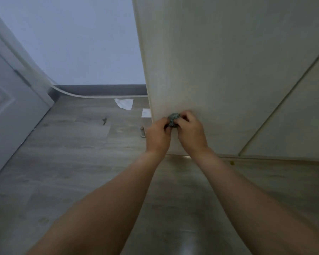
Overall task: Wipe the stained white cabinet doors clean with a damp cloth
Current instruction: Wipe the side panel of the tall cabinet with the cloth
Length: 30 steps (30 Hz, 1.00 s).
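A tall white cabinet door (219, 67) fills the right half of the view, with a second door panel (300, 115) beside it past a thin seam. Low on the first door, near its left edge, my left hand (157, 136) and my right hand (191, 130) meet. Between their fingers sits a small bunched grey-green cloth (173, 119), gripped by both hands and held against or just in front of the door. Most of the cloth is hidden by my fingers.
Grey wood-look floor (77, 162) spreads to the left and below. Two white paper scraps (124, 103) (146, 113) lie near the dark skirting board. A small doorstop (142, 131) stands beside the cabinet edge. A white room door (9, 107) is at far left.
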Each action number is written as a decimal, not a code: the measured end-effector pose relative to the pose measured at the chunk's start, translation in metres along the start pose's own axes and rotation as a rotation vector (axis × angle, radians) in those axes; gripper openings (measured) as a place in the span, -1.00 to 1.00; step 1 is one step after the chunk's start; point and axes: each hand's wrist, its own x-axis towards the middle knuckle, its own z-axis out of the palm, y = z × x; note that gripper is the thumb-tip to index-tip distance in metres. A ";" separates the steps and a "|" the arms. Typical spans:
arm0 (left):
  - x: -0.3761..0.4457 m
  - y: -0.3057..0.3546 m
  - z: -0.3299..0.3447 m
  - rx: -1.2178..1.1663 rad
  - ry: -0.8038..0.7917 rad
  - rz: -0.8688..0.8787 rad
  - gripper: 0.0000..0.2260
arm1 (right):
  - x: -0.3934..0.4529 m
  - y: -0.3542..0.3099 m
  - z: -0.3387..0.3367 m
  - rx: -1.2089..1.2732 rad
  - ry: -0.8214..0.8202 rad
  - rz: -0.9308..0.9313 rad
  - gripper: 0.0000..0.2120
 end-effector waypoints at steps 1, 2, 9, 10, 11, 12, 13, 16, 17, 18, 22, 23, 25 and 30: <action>0.004 0.004 -0.001 -0.014 0.037 0.054 -0.90 | 0.004 -0.004 -0.009 0.031 0.053 0.026 -0.91; 0.011 0.012 -0.003 -0.033 0.105 0.131 -0.92 | 0.014 -0.009 -0.018 0.076 0.136 0.033 -0.88; 0.053 0.062 -0.016 -0.053 0.429 0.399 -0.94 | 0.073 -0.030 -0.060 0.032 0.497 -0.141 -0.98; 0.050 0.056 -0.015 0.000 0.377 0.403 -0.93 | 0.061 -0.018 -0.051 -0.027 0.456 -0.162 -0.97; 0.042 0.048 -0.012 0.047 0.299 0.376 -0.92 | 0.047 -0.007 -0.044 -0.017 0.375 -0.123 -0.97; 0.034 0.041 -0.007 0.077 0.203 0.307 -0.92 | 0.033 0.004 -0.036 -0.020 0.283 -0.082 -0.98; 0.028 0.035 -0.002 0.090 0.116 0.202 -0.90 | 0.021 0.010 -0.027 -0.035 0.219 -0.094 -0.90; 0.021 0.033 0.010 0.131 0.064 -0.011 -0.84 | 0.007 0.015 -0.011 0.006 0.121 -0.011 -0.93; 0.019 0.037 0.011 0.143 0.078 -0.017 -0.84 | 0.008 0.010 -0.015 0.035 0.106 0.050 -0.98; 0.016 0.046 0.011 0.125 0.102 0.010 -0.84 | 0.009 0.008 -0.023 0.062 0.141 0.066 -0.96; 0.022 0.108 0.014 -0.092 0.248 0.272 -0.70 | 0.042 0.012 -0.083 0.072 0.432 -0.046 -0.84; 0.028 0.120 0.016 -0.121 0.291 0.319 -0.70 | 0.050 0.016 -0.095 0.041 0.490 -0.087 -0.83; 0.038 0.131 0.027 -0.164 0.369 0.346 -0.74 | 0.054 0.033 -0.109 -0.035 0.512 -0.153 -0.84; 0.007 0.091 0.078 -0.148 0.180 0.102 -0.82 | 0.006 0.085 -0.082 -0.131 0.186 -0.162 -0.98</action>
